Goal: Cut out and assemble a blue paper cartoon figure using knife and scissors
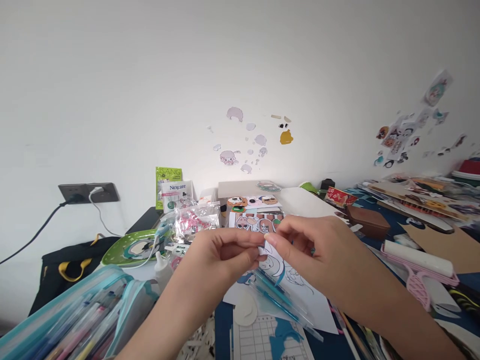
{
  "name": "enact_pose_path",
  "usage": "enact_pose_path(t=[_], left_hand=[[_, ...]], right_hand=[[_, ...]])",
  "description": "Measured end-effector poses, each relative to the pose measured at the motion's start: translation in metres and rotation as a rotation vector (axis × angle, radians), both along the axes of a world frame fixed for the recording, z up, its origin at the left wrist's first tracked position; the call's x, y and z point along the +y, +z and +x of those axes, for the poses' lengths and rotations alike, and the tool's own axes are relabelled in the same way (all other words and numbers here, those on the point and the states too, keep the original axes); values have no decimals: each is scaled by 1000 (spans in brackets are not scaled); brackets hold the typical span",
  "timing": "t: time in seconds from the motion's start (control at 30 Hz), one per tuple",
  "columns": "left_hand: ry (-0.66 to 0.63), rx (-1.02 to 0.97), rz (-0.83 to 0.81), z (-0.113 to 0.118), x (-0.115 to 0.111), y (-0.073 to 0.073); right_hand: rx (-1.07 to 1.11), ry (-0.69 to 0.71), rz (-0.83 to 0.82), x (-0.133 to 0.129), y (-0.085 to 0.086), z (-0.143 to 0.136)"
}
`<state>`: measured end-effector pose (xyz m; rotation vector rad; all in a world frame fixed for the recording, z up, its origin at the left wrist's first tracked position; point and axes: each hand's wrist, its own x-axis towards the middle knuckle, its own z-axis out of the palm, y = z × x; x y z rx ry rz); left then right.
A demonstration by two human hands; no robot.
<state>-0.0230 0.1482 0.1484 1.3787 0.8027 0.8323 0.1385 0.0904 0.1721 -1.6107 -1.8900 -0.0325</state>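
Observation:
My left hand (225, 257) and my right hand (318, 252) meet in the middle of the view, fingertips pinched together. Between them is a small white paper piece (267, 247), mostly hidden by my fingers. Just below lies a white sheet (300, 285) with line drawings of cartoon figures, partly coloured blue. Blue pens (275, 295) rest across that sheet, with a clear plastic sleeve by them. Behind my fingers are printed cartoon pictures (253, 222). A gridded card (255, 337) with blue paper scraps (285, 337) sits nearer to me.
At the left are an open pencil pouch (127, 295) full of pens, a white glue bottle (162, 270) and a green plate (116, 250). A pink-handled lint roller (418, 257), brown box (369, 222) and stacked papers (423, 200) crowd the right. Paper cutouts (228, 157) stick to the wall.

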Motion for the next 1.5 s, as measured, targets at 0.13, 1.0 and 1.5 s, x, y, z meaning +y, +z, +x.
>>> enact_pose_path(t=[0.13,1.0,1.5], left_hand=[[41,-60,-66,-3,2,2],[-151,-266,-351,-4,4,4],[-240,-260,-405,-7,5,3]], right_hand=[[36,25,-39,-2,2,1],[109,206,-228,0,-1,12],[194,342,-305,-1,5,16]])
